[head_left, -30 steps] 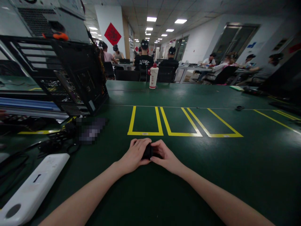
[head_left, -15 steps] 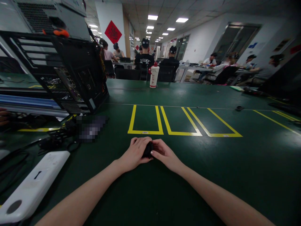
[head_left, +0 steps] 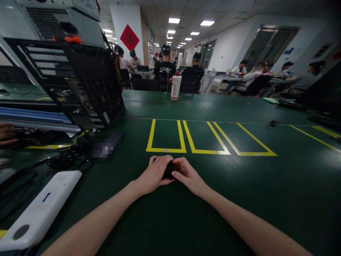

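Note:
A small black object is held between my two hands just above or on the green table; its kind is hard to make out because fingers cover most of it. My left hand wraps over its left side, with the thumb underneath at the near side. On the right, my right hand pinches its edge with thumb and fingers. Beyond my hands lie yellow tape outlines on the tabletop.
To the left stand a black computer case, tangled black cables and a long white device. Another person's hand is at the left edge. A white bottle with a red lid stands at the far side; people sit beyond.
The whole view has shifted slightly, so things appear a little further right. My hands keep the same grip on the black object. More of the other person's hand shows at left.

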The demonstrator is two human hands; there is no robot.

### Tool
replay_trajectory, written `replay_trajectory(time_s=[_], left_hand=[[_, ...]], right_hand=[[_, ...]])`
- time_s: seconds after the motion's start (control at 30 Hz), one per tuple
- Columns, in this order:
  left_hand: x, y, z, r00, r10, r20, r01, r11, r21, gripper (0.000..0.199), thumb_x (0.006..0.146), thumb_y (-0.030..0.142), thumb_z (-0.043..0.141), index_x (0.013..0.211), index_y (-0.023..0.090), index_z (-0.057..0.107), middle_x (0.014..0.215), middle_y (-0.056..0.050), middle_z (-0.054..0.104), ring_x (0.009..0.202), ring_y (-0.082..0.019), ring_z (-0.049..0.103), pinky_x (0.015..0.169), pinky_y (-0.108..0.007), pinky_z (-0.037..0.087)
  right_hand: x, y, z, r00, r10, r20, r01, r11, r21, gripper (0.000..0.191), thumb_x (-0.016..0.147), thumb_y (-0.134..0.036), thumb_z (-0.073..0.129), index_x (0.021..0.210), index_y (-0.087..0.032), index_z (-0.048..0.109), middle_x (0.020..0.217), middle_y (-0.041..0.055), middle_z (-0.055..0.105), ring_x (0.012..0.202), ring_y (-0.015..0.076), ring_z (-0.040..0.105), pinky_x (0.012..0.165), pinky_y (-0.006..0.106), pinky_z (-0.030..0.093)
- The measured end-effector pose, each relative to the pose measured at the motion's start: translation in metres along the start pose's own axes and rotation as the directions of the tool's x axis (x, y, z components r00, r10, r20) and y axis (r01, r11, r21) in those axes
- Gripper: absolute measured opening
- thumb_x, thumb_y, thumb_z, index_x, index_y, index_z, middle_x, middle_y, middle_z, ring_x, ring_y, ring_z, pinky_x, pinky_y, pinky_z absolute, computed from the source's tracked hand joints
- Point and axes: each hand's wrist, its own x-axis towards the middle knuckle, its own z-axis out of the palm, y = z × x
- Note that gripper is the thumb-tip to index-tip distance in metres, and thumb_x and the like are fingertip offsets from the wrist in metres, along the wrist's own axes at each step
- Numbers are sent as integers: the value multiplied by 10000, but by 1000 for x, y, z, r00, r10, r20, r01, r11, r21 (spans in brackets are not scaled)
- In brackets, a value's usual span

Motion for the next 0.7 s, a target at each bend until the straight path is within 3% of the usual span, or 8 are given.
replay_trajectory(time_s=[0.23,0.43,0.6,0.7], left_hand=[[0,6,-9,999,-1,44,1,1000,3,572,796,300,554,1260,207,232,1248,-98,443,1147,-236,421,968,-432,279],[1,6,-9,1000,3,29,-3,1000,-1,578,798,336,549,1264,213,229,1243,-96,450,1153,-237,418,972,-438,277],[1,4,-6,999,5,32,-5,1000,2,586,799,342,547,1266,205,220,1254,-97,438,1160,-229,407,984,-433,260],[0,1,-1,1000,2,18,-2,1000,6,602,786,326,564,1264,206,219,1256,-94,436,1155,-231,407,978,-433,261]], right_hand=[[-1,-5,-4,997,-4,75,3,1000,8,322,764,-183,593,1053,-224,457,1106,29,497,1084,177,487,972,395,376],[0,-3,-4,998,56,41,-58,997,59,204,804,-246,542,996,-232,474,1053,24,524,1013,191,532,845,387,473],[2,-2,-4,999,50,9,-50,999,21,297,792,-207,561,1067,-229,452,1101,30,512,1071,177,498,955,391,394],[2,-4,-5,998,33,56,-35,999,42,290,783,-197,573,1048,-217,459,1092,29,512,1072,176,498,961,395,391]])
